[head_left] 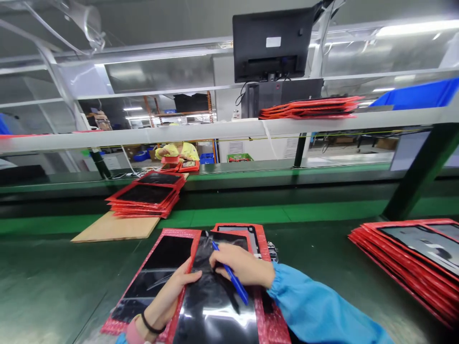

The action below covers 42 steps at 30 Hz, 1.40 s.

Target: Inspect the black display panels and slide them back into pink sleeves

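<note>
My right hand (239,264), in a light blue sleeve, grips a blue pen (231,275) whose tip rests on a glossy black panel (211,306). The panel lies on a red bubble-wrap bag (267,248) right in front of me. My left hand (175,289), with a black band at the wrist, presses its thumb and fingers on the panel's left edge. Beside it on the left lies another black panel (158,272) on a red bag.
A pile of red bags with black panels (412,258) sits at the right. Another pile (147,196) stands on a cardboard sheet (114,228) across the green belt. A person in yellow (177,152) works beyond. Overhead are a shelf with red bags (308,108) and a monitor (274,43).
</note>
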Tool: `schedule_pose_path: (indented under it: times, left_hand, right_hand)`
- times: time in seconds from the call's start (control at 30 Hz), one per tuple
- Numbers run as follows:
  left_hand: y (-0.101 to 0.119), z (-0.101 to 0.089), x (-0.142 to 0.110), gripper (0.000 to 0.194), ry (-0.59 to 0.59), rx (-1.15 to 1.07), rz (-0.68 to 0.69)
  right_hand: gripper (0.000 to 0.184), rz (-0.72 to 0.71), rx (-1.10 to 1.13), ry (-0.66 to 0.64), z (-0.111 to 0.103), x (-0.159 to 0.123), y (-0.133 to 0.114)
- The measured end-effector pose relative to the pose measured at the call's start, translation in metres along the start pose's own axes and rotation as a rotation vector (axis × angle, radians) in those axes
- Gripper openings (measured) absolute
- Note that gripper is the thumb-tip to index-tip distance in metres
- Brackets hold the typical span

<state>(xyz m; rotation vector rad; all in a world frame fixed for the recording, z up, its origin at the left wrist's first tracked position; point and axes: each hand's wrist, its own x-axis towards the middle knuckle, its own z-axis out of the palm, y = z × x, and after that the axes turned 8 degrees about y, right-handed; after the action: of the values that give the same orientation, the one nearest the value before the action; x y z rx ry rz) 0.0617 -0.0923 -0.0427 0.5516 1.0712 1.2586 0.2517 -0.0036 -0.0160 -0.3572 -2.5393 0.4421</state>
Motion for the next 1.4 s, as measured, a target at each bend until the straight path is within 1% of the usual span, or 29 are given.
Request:
schedule_pose_path:
  times: [0.07, 0.17, 0.23, 0.27, 0.33, 0.4, 0.43, 0.5, 0.57, 0.6, 0.67, 0.73, 0.8, 0.87, 1.0, 1.03, 1.1, 1.17, 1.2, 1.23, 1.3, 1.33, 1.4]
  left_hand:
    - [0.005, -0.011, -0.007, 0.081, 0.049, -0.026, 0.013]
    - [0.013, -0.031, -0.015, 0.080, 0.132, -0.054, 0.027]
    - [0.020, -0.047, -0.017, 0.085, 0.182, -0.059, 0.028]
    - [0.025, -0.057, -0.016, 0.089, 0.205, -0.057, 0.031]
    - [0.037, -0.076, -0.014, 0.099, 0.247, -0.044, 0.057]
    - [0.050, -0.096, -0.010, 0.107, 0.287, -0.017, 0.078]
    - [0.056, -0.106, -0.008, 0.113, 0.310, 0.002, 0.073]
    - [0.066, -0.121, -0.003, 0.127, 0.340, 0.033, 0.060]
    - [0.072, -0.132, 0.001, 0.136, 0.369, 0.057, 0.039]
    - [0.073, -0.135, 0.003, 0.138, 0.381, 0.066, 0.029]
    - [0.072, -0.138, 0.007, 0.140, 0.403, 0.079, 0.010]
    - [0.068, -0.137, 0.012, 0.139, 0.414, 0.081, -0.003]
    - [0.064, -0.136, 0.018, 0.134, 0.414, 0.076, -0.016]
    - [0.059, -0.136, 0.025, 0.127, 0.407, 0.065, -0.034]
    - [0.049, -0.147, 0.035, 0.117, 0.390, 0.091, -0.049]
    - [0.048, -0.151, 0.036, 0.109, 0.376, 0.150, -0.022]
    - [0.048, -0.159, 0.039, 0.083, 0.334, 0.341, 0.067]
    - [0.053, -0.166, 0.041, 0.058, 0.299, 0.532, 0.156]
    - [0.056, -0.170, 0.043, 0.051, 0.296, 0.605, 0.193]
    - [0.059, -0.174, 0.044, 0.047, 0.311, 0.660, 0.224]
    - [0.064, -0.182, 0.048, 0.043, 0.389, 0.765, 0.295]
    - [0.064, -0.186, 0.050, 0.041, 0.444, 0.826, 0.333]
    - [0.061, -0.194, 0.051, 0.035, 0.557, 0.933, 0.393]
  right_hand:
    - [0.016, -0.038, 0.018, -0.040, -0.004, -0.023, -0.008]
    - [0.019, -0.042, 0.063, -0.087, -0.015, -0.066, -0.020]
    - [0.021, 0.007, 0.087, -0.058, -0.024, -0.091, -0.021]
    - [0.022, 0.081, 0.109, 0.005, -0.028, -0.102, -0.018]
    - [0.017, 0.246, 0.141, 0.174, -0.036, -0.119, -0.003]
    - [0.014, 0.410, 0.150, 0.352, -0.040, -0.131, 0.021]
    - [0.015, 0.491, 0.149, 0.451, -0.039, -0.136, 0.036]
    - [0.028, 0.635, 0.169, 0.605, -0.033, -0.144, 0.067]
    - [0.038, 0.713, 0.233, 0.671, -0.025, -0.146, 0.093]
    - [0.036, 0.730, 0.273, 0.682, -0.020, -0.144, 0.103]
    - [0.031, 0.746, 0.357, 0.679, -0.012, -0.138, 0.114]
    - [0.027, 0.749, 0.439, 0.651, -0.008, -0.129, 0.117]
    - [0.028, 0.749, 0.514, 0.618, -0.008, -0.122, 0.116]
    - [0.032, 0.756, 0.574, 0.608, -0.010, -0.119, 0.114]
    - [0.041, 0.785, 0.643, 0.622, -0.013, -0.121, 0.112]
    - [0.043, 0.792, 0.653, 0.620, -0.013, -0.123, 0.112]
    - [0.045, 0.805, 0.657, 0.629, -0.014, -0.125, 0.114]
    - [0.047, 0.821, 0.636, 0.683, -0.018, -0.126, 0.116]
    - [0.047, 0.829, 0.619, 0.727, -0.021, -0.126, 0.116]
    - [0.047, 0.836, 0.601, 0.776, -0.024, -0.126, 0.115]
    - [0.046, 0.845, 0.575, 0.855, -0.030, -0.125, 0.107]
    - [0.046, 0.844, 0.569, 0.874, -0.033, -0.125, 0.099]
    - [0.049, 0.822, 0.602, 0.860, -0.036, -0.122, 0.078]
